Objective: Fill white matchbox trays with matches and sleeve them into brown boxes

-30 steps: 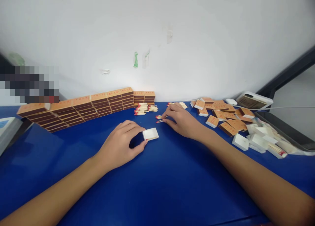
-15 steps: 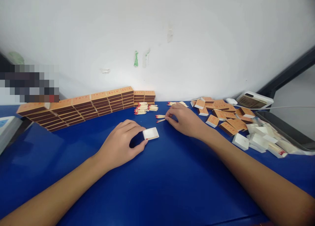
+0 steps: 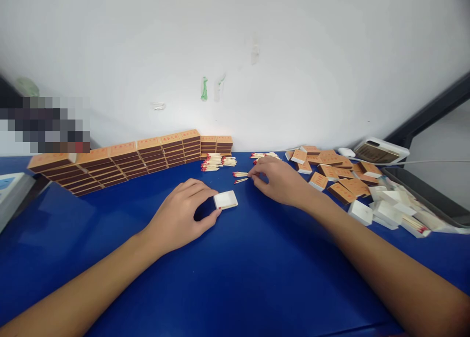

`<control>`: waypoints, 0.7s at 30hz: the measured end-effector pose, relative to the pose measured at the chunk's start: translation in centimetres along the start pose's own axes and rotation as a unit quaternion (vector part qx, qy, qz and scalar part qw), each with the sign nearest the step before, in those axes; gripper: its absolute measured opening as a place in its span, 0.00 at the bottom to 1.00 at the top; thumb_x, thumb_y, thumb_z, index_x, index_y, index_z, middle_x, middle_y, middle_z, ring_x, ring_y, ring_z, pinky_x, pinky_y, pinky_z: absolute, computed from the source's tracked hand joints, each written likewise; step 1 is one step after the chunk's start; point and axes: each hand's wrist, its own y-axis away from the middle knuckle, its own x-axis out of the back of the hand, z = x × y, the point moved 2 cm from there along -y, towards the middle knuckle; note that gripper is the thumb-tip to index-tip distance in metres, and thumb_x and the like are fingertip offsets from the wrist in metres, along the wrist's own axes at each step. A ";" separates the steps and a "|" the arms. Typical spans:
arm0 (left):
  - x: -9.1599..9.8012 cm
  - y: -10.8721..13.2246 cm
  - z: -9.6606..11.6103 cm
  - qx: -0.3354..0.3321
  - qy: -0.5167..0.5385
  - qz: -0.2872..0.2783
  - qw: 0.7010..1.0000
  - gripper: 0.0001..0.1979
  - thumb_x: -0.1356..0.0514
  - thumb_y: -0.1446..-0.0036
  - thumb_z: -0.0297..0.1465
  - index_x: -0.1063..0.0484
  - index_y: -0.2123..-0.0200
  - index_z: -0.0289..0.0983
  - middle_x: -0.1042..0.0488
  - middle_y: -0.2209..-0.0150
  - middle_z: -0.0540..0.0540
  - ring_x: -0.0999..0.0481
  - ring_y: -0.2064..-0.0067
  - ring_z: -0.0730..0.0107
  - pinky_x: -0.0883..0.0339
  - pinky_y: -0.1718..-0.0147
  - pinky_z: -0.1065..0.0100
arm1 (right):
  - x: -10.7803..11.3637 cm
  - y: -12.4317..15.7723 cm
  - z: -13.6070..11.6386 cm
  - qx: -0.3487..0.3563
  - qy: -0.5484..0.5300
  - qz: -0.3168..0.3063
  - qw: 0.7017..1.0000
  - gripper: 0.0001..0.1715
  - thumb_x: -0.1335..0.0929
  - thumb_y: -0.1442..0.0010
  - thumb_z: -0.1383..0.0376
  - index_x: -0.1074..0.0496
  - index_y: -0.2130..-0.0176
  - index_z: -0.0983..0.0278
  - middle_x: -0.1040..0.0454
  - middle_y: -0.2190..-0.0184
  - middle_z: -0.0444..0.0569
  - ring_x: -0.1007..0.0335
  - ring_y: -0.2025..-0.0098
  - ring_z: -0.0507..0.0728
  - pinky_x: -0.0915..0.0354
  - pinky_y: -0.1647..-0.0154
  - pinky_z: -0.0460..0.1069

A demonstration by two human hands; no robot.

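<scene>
My left hand (image 3: 185, 214) has its thumb and forefinger closed on the left end of a small white matchbox tray (image 3: 225, 198), which rests open side up. A single match (image 3: 229, 207) lies inside along the tray's near wall, its red head by my thumb. Farther off and to the right, my right hand (image 3: 281, 180) pinches with thumb and forefinger at the plain ends of a few loose matches (image 3: 240, 174) with red heads pointing left. How many are in the pinch is hidden. Behind them are a larger match pile (image 3: 213, 161) and another (image 3: 258, 155), partly covered by my right hand.
Stacked matchboxes (image 3: 123, 163) form a long row at the left, against the wall. To the right lie loose orange matchbox sleeves (image 3: 341, 174), white trays (image 3: 387, 212), a dark phone-like slab (image 3: 433, 195), a white cable and a white device (image 3: 382, 151). The blue tabletop (image 3: 235, 273) spreads in front.
Both hands keep almost the same places and grips. The whole view has shifted very slightly to the right.
</scene>
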 end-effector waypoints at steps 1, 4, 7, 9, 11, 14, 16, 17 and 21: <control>0.0 0.0 0.0 0.000 -0.001 -0.001 1.000 0.13 0.35 0.33 0.34 0.22 0.47 0.38 0.18 0.51 0.42 0.23 0.47 0.54 0.26 0.47 0.50 | 0.0 0.0 0.1 -0.005 0.004 0.001 1.000 0.11 0.32 0.37 0.71 0.18 0.64 0.62 0.20 0.63 0.55 0.26 0.56 0.65 0.31 0.55 0.58; 0.0 -0.1 0.0 -0.001 -0.001 0.000 1.000 0.13 0.35 0.33 0.34 0.22 0.47 0.39 0.18 0.51 0.42 0.23 0.47 0.54 0.26 0.47 0.50 | 0.0 0.1 0.2 -0.005 0.006 0.008 1.000 0.10 0.31 0.37 0.70 0.18 0.64 0.61 0.20 0.64 0.54 0.26 0.57 0.64 0.32 0.56 0.57; 0.0 -0.1 0.0 0.000 0.000 0.001 1.000 0.13 0.35 0.33 0.34 0.22 0.47 0.40 0.18 0.51 0.42 0.22 0.47 0.53 0.26 0.47 0.50 | 0.0 0.1 0.1 0.003 0.002 0.011 1.000 0.10 0.31 0.37 0.70 0.18 0.64 0.60 0.20 0.65 0.53 0.26 0.58 0.63 0.32 0.57 0.56; 0.0 -0.1 0.0 0.001 -0.002 0.000 1.000 0.13 0.35 0.33 0.34 0.22 0.47 0.40 0.18 0.51 0.42 0.22 0.47 0.53 0.26 0.47 0.50 | 0.0 0.1 0.0 0.002 0.000 0.007 1.000 0.10 0.31 0.37 0.71 0.18 0.64 0.61 0.20 0.64 0.53 0.25 0.59 0.63 0.32 0.57 0.56; 0.0 -0.1 0.0 0.001 -0.003 0.000 1.000 0.13 0.35 0.33 0.35 0.22 0.47 0.39 0.18 0.51 0.42 0.22 0.47 0.53 0.26 0.47 0.50 | 0.0 0.0 -0.1 -0.002 -0.005 0.001 1.000 0.10 0.31 0.38 0.71 0.18 0.65 0.61 0.20 0.64 0.53 0.25 0.59 0.63 0.32 0.58 0.56; 0.0 -0.1 0.0 0.001 -0.001 -0.001 1.000 0.14 0.35 0.33 0.34 0.22 0.47 0.39 0.18 0.51 0.42 0.23 0.46 0.53 0.26 0.46 0.51 | 0.1 0.0 -0.2 -0.004 -0.013 -0.009 1.000 0.11 0.31 0.37 0.72 0.18 0.65 0.61 0.20 0.63 0.53 0.25 0.59 0.62 0.33 0.60 0.56; 0.0 -0.1 0.0 0.001 0.000 0.000 1.000 0.14 0.35 0.33 0.34 0.22 0.47 0.39 0.18 0.52 0.42 0.23 0.46 0.53 0.26 0.46 0.51 | 0.1 -0.1 -0.3 -0.003 -0.017 -0.014 1.000 0.12 0.32 0.37 0.72 0.18 0.64 0.62 0.20 0.63 0.53 0.25 0.59 0.62 0.33 0.60 0.56; 0.0 -0.1 0.0 0.001 0.000 -0.001 1.000 0.14 0.35 0.33 0.34 0.22 0.47 0.39 0.18 0.52 0.42 0.23 0.46 0.53 0.26 0.46 0.51 | 0.2 -0.1 -0.3 -0.003 -0.019 -0.016 1.000 0.12 0.32 0.37 0.72 0.18 0.64 0.61 0.20 0.63 0.52 0.25 0.59 0.62 0.34 0.60 0.55; 0.0 -0.1 0.0 0.001 -0.002 -0.002 1.000 0.14 0.35 0.33 0.34 0.22 0.46 0.39 0.18 0.51 0.41 0.22 0.46 0.53 0.26 0.46 0.50 | 0.2 0.0 -0.5 -0.005 -0.035 -0.008 0.999 0.10 0.32 0.36 0.71 0.19 0.61 0.62 0.21 0.63 0.52 0.26 0.60 0.61 0.34 0.59 0.55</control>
